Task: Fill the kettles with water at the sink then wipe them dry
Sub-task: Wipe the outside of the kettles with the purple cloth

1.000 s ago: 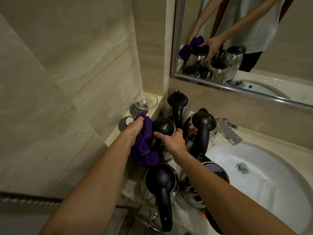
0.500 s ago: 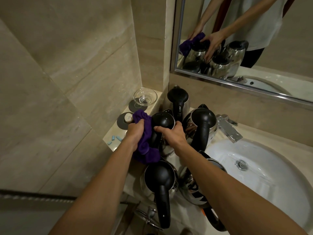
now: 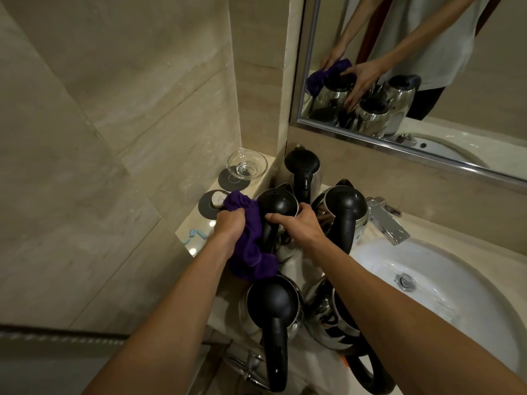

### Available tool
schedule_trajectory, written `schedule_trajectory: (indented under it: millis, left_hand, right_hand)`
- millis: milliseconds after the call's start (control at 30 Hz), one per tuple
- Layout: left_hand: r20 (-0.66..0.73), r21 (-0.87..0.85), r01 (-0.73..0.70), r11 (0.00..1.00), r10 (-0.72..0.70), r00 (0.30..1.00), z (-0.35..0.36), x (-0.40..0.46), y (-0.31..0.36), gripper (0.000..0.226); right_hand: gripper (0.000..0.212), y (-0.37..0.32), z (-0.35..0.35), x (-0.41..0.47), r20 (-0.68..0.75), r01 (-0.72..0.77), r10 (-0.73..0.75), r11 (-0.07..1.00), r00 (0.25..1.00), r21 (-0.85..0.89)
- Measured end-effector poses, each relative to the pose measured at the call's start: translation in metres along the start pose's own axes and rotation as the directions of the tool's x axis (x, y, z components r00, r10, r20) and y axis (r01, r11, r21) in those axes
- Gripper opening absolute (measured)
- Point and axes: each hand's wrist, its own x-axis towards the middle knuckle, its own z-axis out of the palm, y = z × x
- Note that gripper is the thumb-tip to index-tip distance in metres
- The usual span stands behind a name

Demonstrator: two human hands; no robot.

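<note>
currently left hand (image 3: 229, 223) grips the purple cloth (image 3: 248, 246) against the middle kettle (image 3: 278, 206); right hand (image 3: 299, 223) holds that kettle's handle. five lidded kettles crowd the tabletop (image 3: 308, 269) beside the sink (image 3: 445, 280); contents unseen. glass bowl (image 3: 247, 165) holds nothing visible.

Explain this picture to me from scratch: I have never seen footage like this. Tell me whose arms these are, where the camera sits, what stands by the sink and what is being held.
There is no machine here. The camera is worn on a person's head and looks down, so the two arms are the wearer's own. The mirror above reflects them. The left hand grips a purple cloth against the side of a steel kettle with a black lid. The right hand grips that kettle near its top to steady it. Four more kettles stand around it on the counter, beside the white sink and its chrome tap. On the ledge to the left sit a glass bowl, two dark coasters and small blue pieces.
</note>
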Motion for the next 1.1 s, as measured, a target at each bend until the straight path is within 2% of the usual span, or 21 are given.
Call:
schedule_trajectory:
  millis: [167,267,367,433,500,567,633,733,867,1100]
  left_hand:
    - [0.049,-0.088,0.079,0.993,-0.075,0.996,0.001,-0.002,0.005,0.027]
    - [0.099,-0.158,0.145,0.977,-0.130,0.986,0.004,-0.001,0.000,0.031]
    - [0.174,-0.201,0.181,0.963,-0.146,0.974,0.005,-0.010,-0.003,0.026]
    - [0.163,-0.249,0.183,0.951,-0.145,0.976,0.005,-0.012,-0.001,0.021]
    - [0.113,-0.299,0.108,0.948,-0.077,0.991,0.004,-0.013,0.013,0.020]
    - [0.059,-0.253,-0.015,0.967,0.031,0.998,0.007,-0.009,0.035,0.024]
    - [0.001,-0.066,-0.111,0.992,0.111,0.994,0.013,-0.005,0.048,0.032]
    - [-0.047,0.102,-0.148,0.984,0.153,0.987,0.021,0.002,0.044,0.039]
    - [-0.035,0.013,-0.037,0.999,0.038,0.999,0.011,0.004,0.021,0.045]
    - [-0.109,0.171,-0.126,0.977,0.146,0.983,0.018,-0.005,0.031,0.044]
  right_hand:
    - [0.087,0.002,-0.001,0.000,0.009,-0.003,0.003,1.000,1.000,0.010]
    - [0.091,0.006,0.000,0.003,0.000,-0.006,0.006,1.000,1.000,0.026]
    - [0.095,0.007,0.002,0.003,-0.002,-0.007,0.007,0.999,1.000,0.040]
    - [0.094,0.008,0.002,0.004,-0.008,-0.006,0.007,0.999,1.000,0.044]
    - [0.091,0.008,0.004,0.005,-0.008,-0.013,0.013,0.999,1.000,0.051]
    - [0.090,0.008,0.007,0.005,-0.017,-0.006,0.007,0.998,1.000,0.061]
    - [0.091,0.009,0.008,0.005,-0.012,-0.010,0.011,0.997,1.000,0.071]
    - [0.092,0.006,0.006,0.004,-0.004,-0.012,0.012,0.998,1.000,0.055]
    - [0.086,0.006,0.005,0.006,-0.015,-0.024,0.024,0.999,1.000,0.033]
    - [0.087,0.007,0.008,0.004,-0.023,-0.012,0.013,0.999,1.000,0.034]
